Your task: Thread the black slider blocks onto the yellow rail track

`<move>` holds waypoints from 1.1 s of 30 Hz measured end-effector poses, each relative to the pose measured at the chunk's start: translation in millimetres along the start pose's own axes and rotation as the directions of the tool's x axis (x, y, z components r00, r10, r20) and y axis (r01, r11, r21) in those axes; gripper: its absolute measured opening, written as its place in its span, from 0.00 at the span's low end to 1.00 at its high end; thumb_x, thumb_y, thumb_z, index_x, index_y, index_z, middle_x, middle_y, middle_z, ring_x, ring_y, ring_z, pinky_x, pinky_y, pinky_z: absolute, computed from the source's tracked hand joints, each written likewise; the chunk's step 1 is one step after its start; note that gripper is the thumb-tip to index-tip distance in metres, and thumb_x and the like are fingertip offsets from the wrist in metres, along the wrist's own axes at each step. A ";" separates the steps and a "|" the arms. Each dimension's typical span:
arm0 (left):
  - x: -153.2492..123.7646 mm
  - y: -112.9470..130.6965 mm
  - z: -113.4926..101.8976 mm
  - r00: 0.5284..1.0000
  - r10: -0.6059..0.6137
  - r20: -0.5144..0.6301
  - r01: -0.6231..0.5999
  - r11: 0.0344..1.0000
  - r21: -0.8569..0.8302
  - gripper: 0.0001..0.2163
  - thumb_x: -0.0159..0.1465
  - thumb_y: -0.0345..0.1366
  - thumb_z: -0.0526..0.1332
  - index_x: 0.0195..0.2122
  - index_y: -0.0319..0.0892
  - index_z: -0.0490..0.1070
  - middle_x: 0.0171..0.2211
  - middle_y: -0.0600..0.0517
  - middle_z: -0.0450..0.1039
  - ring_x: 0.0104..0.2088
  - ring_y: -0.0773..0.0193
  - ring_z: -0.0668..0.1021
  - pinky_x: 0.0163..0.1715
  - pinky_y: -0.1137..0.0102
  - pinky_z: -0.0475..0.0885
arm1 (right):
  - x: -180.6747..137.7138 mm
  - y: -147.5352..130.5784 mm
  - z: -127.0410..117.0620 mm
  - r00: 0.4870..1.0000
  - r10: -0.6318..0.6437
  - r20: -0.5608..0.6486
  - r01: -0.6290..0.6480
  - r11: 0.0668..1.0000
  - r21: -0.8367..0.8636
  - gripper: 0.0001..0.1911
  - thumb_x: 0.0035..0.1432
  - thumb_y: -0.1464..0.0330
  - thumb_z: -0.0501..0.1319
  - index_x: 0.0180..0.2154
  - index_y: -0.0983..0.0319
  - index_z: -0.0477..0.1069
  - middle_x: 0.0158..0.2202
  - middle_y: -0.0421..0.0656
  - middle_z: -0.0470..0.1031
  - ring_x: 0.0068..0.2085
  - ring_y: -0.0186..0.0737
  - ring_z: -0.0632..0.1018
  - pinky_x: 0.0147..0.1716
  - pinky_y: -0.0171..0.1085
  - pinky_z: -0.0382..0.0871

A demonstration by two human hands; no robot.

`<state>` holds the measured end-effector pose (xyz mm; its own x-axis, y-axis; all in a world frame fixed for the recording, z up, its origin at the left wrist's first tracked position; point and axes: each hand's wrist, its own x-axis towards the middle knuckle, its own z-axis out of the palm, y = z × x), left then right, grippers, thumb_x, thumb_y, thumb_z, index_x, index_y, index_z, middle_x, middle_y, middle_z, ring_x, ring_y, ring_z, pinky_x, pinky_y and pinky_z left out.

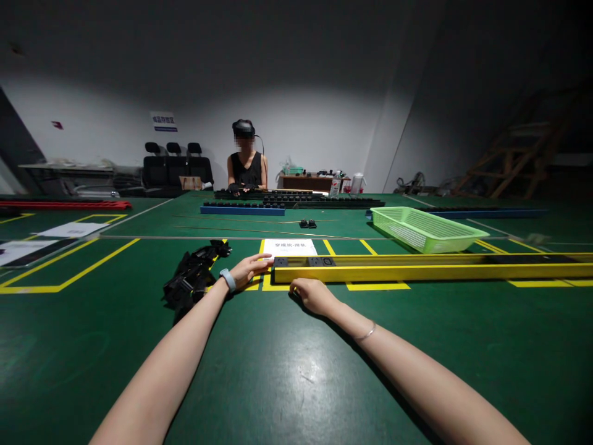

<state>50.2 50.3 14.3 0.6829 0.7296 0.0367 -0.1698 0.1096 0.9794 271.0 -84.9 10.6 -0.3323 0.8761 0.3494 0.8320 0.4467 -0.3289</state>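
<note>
A long yellow rail (417, 271) lies on the green table, reaching off to the right. Small black modules (321, 261) sit in its channel near the left end. My left hand (250, 271), wearing a watch, has its fingers stretched toward that end, by a black module (281, 262); contact is not clear. In front of the rail, close to its near side, my right hand (317, 296) rests with curled fingers. Anything inside them is hidden. A printed white sheet (291, 247) lies behind the rail's end. Beside my left wrist is a heap of black parts (189, 278).
A green basket (426, 232) stands behind the rail. Two small black pieces (307, 224) and thin rods (259, 220) lie farther back, before a blue rail (242, 210). Across the table sits a person (247, 164) in a headset. A red rail (69, 204) lies left.
</note>
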 end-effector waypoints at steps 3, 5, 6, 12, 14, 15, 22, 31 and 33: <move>0.3 -0.7 -1.1 1.000 -0.001 0.011 0.001 1.000 -0.003 0.25 0.52 0.39 0.67 0.51 0.42 0.68 0.52 0.41 0.70 0.54 0.53 0.71 0.56 0.58 0.59 | 0.0 0.6 0.7 1.000 -0.009 -0.003 0.009 1.000 -0.007 0.15 0.52 0.79 0.54 0.36 0.59 0.72 0.32 0.40 0.75 0.33 0.32 0.73 0.31 0.29 0.58; 0.6 -0.9 -1.5 1.000 0.006 0.022 -0.006 1.000 -0.008 0.24 0.53 0.39 0.67 0.51 0.42 0.68 0.52 0.41 0.70 0.54 0.53 0.71 0.56 0.58 0.60 | 0.0 0.9 0.9 1.000 -0.012 -0.002 0.012 1.000 -0.009 0.15 0.52 0.79 0.54 0.36 0.59 0.72 0.32 0.40 0.75 0.33 0.32 0.73 0.31 0.28 0.58; 0.7 -0.7 -1.4 1.000 0.009 0.024 -0.008 1.000 -0.010 0.24 0.53 0.38 0.67 0.51 0.41 0.68 0.52 0.40 0.70 0.54 0.53 0.71 0.56 0.58 0.60 | 0.1 0.9 1.0 1.000 -0.012 -0.001 0.012 1.000 -0.011 0.15 0.52 0.79 0.54 0.36 0.59 0.72 0.32 0.40 0.75 0.33 0.32 0.73 0.31 0.28 0.58; 0.2 1.1 0.4 1.000 0.011 0.020 -0.011 1.000 -0.008 0.24 0.53 0.38 0.67 0.51 0.41 0.69 0.52 0.40 0.70 0.55 0.52 0.70 0.56 0.58 0.60 | 0.2 0.1 0.1 1.000 -0.006 0.005 0.006 1.000 -0.016 0.15 0.51 0.79 0.54 0.36 0.59 0.72 0.32 0.40 0.75 0.33 0.33 0.73 0.30 0.29 0.57; 0.0 1.3 0.7 1.000 0.009 0.015 -0.009 1.000 -0.008 0.24 0.52 0.38 0.68 0.51 0.41 0.69 0.52 0.39 0.70 0.55 0.52 0.70 0.56 0.58 0.60 | -0.1 -0.2 -0.3 1.000 -0.002 0.003 0.002 1.000 -0.016 0.15 0.52 0.79 0.54 0.36 0.58 0.72 0.33 0.40 0.75 0.33 0.33 0.73 0.30 0.29 0.57; 0.0 1.2 0.6 1.000 0.007 0.013 -0.007 1.000 -0.007 0.24 0.52 0.38 0.68 0.51 0.41 0.69 0.52 0.40 0.69 0.55 0.52 0.70 0.56 0.58 0.60 | -0.2 -0.3 -0.4 1.000 -0.001 0.003 0.001 1.000 -0.014 0.15 0.52 0.79 0.54 0.36 0.58 0.72 0.33 0.40 0.75 0.33 0.33 0.73 0.30 0.29 0.57; 2.1 -1.7 -2.8 1.000 -0.011 0.012 0.010 1.000 0.013 0.25 0.52 0.39 0.68 0.52 0.42 0.67 0.54 0.41 0.68 0.52 0.54 0.73 0.55 0.60 0.61 | 0.1 0.5 -0.6 1.000 -0.014 0.007 0.014 1.000 0.000 0.16 0.50 0.81 0.54 0.36 0.59 0.72 0.32 0.40 0.75 0.32 0.32 0.72 0.30 0.28 0.57; 0.8 0.2 -1.4 1.000 -0.017 0.003 0.017 1.000 0.018 0.24 0.53 0.38 0.68 0.52 0.42 0.68 0.54 0.40 0.67 0.48 0.57 0.75 0.51 0.61 0.64 | -0.4 -2.3 -2.2 1.000 -0.007 -0.003 0.007 1.000 0.015 0.14 0.52 0.79 0.54 0.36 0.59 0.72 0.30 0.39 0.73 0.30 0.31 0.71 0.29 0.28 0.56; 0.1 1.5 -0.8 1.000 -0.023 0.002 0.023 0.999 0.023 0.24 0.53 0.38 0.68 0.51 0.42 0.68 0.54 0.40 0.67 0.46 0.57 0.76 0.50 0.62 0.66 | -0.2 -2.1 -1.9 1.000 -0.003 -0.002 0.003 1.000 0.016 0.14 0.52 0.79 0.54 0.36 0.59 0.72 0.30 0.39 0.73 0.29 0.31 0.70 0.29 0.28 0.56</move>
<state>49.4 51.1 15.6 0.6878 0.7258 0.0143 -0.1377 0.1111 0.9842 270.2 -86.4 12.9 -0.3341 0.8742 0.3524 0.8235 0.4526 -0.3421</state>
